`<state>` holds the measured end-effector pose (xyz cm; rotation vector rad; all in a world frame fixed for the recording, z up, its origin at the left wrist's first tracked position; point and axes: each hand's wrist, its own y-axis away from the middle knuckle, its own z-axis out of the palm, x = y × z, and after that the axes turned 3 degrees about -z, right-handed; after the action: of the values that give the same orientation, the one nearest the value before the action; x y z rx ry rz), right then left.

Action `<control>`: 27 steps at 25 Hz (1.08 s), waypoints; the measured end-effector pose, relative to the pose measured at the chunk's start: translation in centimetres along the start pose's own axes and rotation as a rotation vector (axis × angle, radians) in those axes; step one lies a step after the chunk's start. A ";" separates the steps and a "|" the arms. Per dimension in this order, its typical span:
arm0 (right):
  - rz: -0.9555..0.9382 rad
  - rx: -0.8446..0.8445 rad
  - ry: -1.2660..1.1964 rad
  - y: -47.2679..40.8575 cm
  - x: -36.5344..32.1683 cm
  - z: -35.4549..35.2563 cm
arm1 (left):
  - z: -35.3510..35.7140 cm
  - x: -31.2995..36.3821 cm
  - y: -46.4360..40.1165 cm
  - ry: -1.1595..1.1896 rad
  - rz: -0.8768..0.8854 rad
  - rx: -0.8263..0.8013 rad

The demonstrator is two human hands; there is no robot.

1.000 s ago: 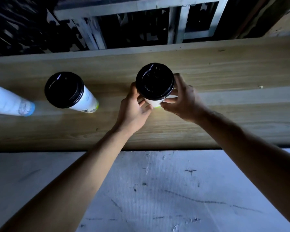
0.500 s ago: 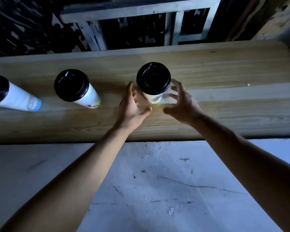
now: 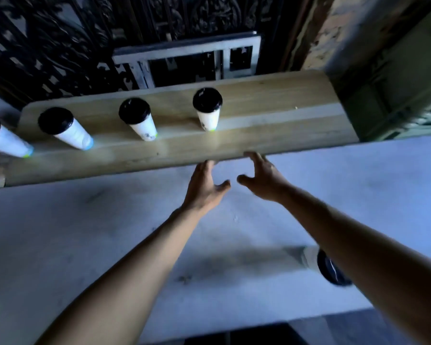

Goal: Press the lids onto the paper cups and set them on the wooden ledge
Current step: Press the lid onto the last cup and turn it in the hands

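Four lidded cups stand in a row on the wooden ledge point(image 3: 259, 125), spaced apart, probably so each can be set down without knocking its neighbour: far-left cup point(image 3: 3, 140), second cup point(image 3: 65, 128), third cup point(image 3: 138, 119), right cup point(image 3: 207, 108). All wear black lids that look seated, though the seal itself can't be checked from this angle. Left hand point(image 3: 204, 185) and right hand point(image 3: 261, 178) hover just off the near edge of the ledge, over the pale tabletop point(image 3: 85, 232), apart from any cup; each grip is spread, fingers loose, holding nothing. Palms face each other, as if shaped for cradling a cup. The right half of the ledge is bare, likely room for more. A fifth cup point(image 3: 326, 266) lies on the tabletop near right, black lid end showing, body mostly hidden behind the right forearm; whether its lid is pressed home can't be told. The far-left cup is cut off by the frame edge. Background is dark ironwork, blurred.
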<state>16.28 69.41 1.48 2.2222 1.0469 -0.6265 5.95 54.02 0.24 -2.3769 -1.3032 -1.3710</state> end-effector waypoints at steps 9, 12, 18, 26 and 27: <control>0.040 0.239 -0.003 17.8 4.8 -4.2 | 7.7 1.9 13.2 -0.093 0.131 -0.256; 0.062 0.315 -0.093 20.6 8.2 -5.6 | 11.6 2.3 15.6 -0.021 0.048 -0.292; -0.003 0.169 -0.264 23.4 15.2 -6.5 | 17.3 3.7 17.0 0.133 -0.125 -0.307; -0.105 -0.055 -0.448 23.1 18.5 -7.0 | 21.5 7.5 19.0 0.390 -0.252 -0.119; -0.105 -0.061 -0.464 22.9 18.6 -7.1 | 21.6 7.6 19.1 0.395 -0.262 -0.124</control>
<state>46.54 72.25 2.00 1.8500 0.9263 -1.0784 35.58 56.84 -0.91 -1.9066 -1.4791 -1.9231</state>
